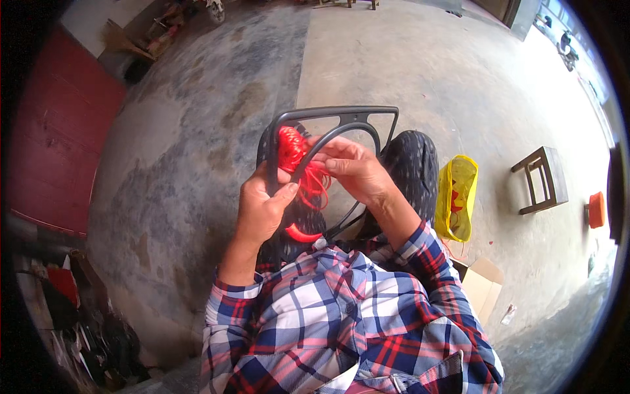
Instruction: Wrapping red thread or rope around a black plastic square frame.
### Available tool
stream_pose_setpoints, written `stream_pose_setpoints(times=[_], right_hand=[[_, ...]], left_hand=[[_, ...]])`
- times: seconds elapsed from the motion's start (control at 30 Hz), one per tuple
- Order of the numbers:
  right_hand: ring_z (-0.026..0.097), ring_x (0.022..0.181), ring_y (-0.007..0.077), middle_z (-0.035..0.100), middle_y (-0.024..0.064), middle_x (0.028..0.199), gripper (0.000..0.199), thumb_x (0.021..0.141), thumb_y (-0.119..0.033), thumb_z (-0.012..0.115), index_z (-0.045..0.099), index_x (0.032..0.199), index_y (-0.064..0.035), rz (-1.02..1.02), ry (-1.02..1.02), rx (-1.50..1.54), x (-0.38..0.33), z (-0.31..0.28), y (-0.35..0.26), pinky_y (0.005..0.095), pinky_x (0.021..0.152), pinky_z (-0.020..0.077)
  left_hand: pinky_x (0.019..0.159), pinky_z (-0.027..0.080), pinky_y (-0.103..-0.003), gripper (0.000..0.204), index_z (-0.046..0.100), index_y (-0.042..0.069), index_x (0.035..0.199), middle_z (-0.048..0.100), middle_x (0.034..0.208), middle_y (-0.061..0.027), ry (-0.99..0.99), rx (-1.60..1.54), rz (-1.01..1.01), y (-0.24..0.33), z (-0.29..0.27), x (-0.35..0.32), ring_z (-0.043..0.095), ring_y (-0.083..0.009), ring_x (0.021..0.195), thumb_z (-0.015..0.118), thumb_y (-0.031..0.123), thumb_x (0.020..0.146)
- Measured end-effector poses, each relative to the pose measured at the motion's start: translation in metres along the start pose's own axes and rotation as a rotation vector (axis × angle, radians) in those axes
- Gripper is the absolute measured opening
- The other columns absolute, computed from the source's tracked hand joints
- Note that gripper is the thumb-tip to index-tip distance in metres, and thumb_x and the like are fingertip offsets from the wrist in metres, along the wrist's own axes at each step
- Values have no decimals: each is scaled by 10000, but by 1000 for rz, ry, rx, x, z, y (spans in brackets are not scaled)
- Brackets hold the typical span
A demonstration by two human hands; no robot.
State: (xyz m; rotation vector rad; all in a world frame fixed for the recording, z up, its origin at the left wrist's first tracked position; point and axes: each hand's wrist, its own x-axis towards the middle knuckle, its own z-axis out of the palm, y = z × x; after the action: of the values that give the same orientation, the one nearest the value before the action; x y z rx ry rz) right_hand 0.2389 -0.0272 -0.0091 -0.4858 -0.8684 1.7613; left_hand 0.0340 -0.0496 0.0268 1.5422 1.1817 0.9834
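A dark metal frame (341, 114) with curved inner bars rests upright on my lap. My left hand (262, 210) grips its left bar, thumb pressed against it. Red cord (295, 154) is bunched on the frame between my hands, with loose loops hanging down. My right hand (354, 169) is closed on the red cord at a curved bar, fingers pinched around the strands. Both forearms come out of plaid sleeves rolled back at the wrist.
An open yellow bag (457, 197) with red material inside lies on the concrete floor to my right. A small wooden stool (541, 178) stands further right, an orange object (596, 210) beyond it. Cardboard (482, 285) lies by my right side. Clutter (72, 308) sits lower left.
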Motion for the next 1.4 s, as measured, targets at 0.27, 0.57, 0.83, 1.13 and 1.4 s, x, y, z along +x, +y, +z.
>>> stream_pose_setpoints(times=[0.27,0.57,0.83,1.13,1.4], right_hand=[[564,892,254,605,93,965,430,694,-231,770,626,1053,-43,-694,339,-1294,-17,31,-26,374,780,458],[564,1033,175,601,49,1141,426,807,-144,731,573,1184,-27,-565,389,-448,-16,28,-30,321,916,435],[582,1065,263,591,150,1155,599,886,-519,569,509,1215,-22,-93,85,188,-67,21,-30,379,927,452],[591,817,104,607,7,1003,451,924,-348,605,530,1245,-39,-9,213,-12,-60,0,5,264,741,493],[594,712,120,637,37,860,237,869,-208,680,619,996,-17,163,416,-365,-7,-24,16,259,670,473]], left_hand=[[857,456,-318,143,656,8,914,581,1102,-89,-11,65,258,17,13,1,588,-205,968,650,-8,773],[930,419,-356,150,655,-22,856,390,1401,-136,134,305,440,2,7,2,508,-259,1124,706,18,721],[613,459,-271,186,584,-11,964,648,720,-97,50,-199,-42,-9,-12,5,576,-140,597,591,160,889],[560,461,-264,213,563,-6,924,629,683,-105,-30,-263,-59,-13,-17,8,574,-151,571,585,205,907],[650,482,-268,167,593,-10,989,622,739,-60,-3,48,33,-3,-10,4,591,-132,659,594,114,877]])
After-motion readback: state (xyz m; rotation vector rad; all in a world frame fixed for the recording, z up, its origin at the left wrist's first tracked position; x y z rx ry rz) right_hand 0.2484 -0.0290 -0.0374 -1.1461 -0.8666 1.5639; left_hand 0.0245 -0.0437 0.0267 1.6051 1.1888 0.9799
